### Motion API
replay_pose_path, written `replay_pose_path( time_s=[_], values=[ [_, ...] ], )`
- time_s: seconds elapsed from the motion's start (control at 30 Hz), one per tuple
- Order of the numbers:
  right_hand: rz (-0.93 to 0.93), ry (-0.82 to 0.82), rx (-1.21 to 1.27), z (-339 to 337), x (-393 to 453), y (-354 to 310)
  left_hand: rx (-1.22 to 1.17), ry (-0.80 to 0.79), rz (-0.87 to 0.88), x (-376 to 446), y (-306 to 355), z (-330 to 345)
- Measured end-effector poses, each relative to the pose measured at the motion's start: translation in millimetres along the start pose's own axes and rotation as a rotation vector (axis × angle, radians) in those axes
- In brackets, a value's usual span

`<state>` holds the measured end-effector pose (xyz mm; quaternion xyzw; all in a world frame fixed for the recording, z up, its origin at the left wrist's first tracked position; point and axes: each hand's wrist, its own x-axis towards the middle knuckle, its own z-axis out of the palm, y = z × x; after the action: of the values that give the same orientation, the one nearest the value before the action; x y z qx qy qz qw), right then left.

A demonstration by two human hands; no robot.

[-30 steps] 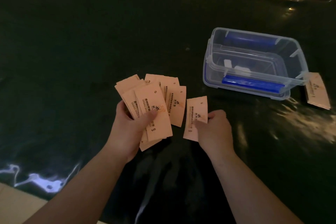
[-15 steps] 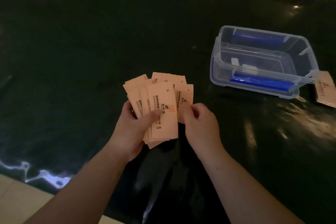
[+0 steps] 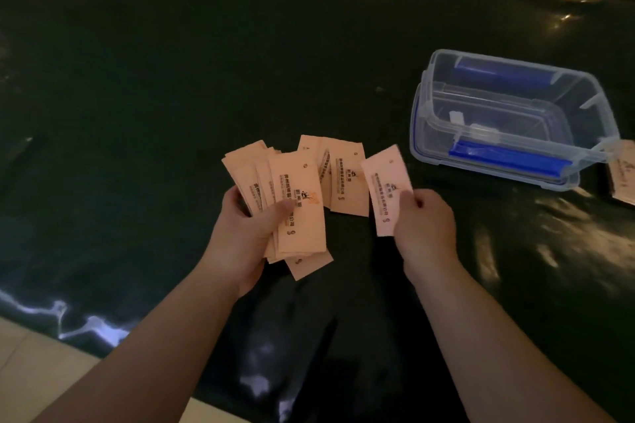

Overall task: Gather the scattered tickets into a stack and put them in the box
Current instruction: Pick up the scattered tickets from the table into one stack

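The person's left hand (image 3: 245, 233) is closed around a loose fan of pale tickets (image 3: 295, 196), the thumb pressed across the front ticket and the fingers hidden behind the bundle. The tickets overlap unevenly, and one corner juts out below the palm. Just to the right of the fan, apart from it, the right hand (image 3: 424, 227) pinches a single ticket (image 3: 386, 187) between thumb and fingers, holding it upright and slightly tilted. Beyond the right hand, farther from the person, a clear plastic box (image 3: 429, 106) with blue clips stands open on the dark glossy table (image 3: 154, 79). One more ticket (image 3: 623, 172) lies on the table to the right of the box, touching or just beside its rim, well apart from both hands.
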<state>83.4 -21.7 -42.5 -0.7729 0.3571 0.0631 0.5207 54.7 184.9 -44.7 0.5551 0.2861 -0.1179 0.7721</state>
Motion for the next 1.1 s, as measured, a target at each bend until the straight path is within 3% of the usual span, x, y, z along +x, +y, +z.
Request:
replay_pose_path(
  time_s=[0.13,0.27,0.4,0.57,0.7,0.97,1.1],
  values=[
    [0.027,-0.203,0.203,-18,-40,-4,-0.013,-0.074,-0.019,0,-5,8],
    [-0.019,-0.305,0.025,-2,-59,-2,-0.014,-0.179,-0.042,-4,-11,16],
    [-0.055,-0.368,-0.124,8,-51,-1,0.017,-0.099,-0.006,-3,-8,14],
    [-0.234,0.017,-0.363,39,-5,-8,-0.007,0.0,0.014,2,-5,1],
    [-0.177,0.001,-0.643,67,18,-20,-0.018,0.034,0.014,4,-5,-7],
    [-0.005,-0.12,0.01,12,8,-18,-0.036,0.056,0.007,5,-2,-12],
    [-0.068,-0.343,0.073,-8,-39,-13,-0.05,0.05,0.019,2,-6,-13]
  ],
)
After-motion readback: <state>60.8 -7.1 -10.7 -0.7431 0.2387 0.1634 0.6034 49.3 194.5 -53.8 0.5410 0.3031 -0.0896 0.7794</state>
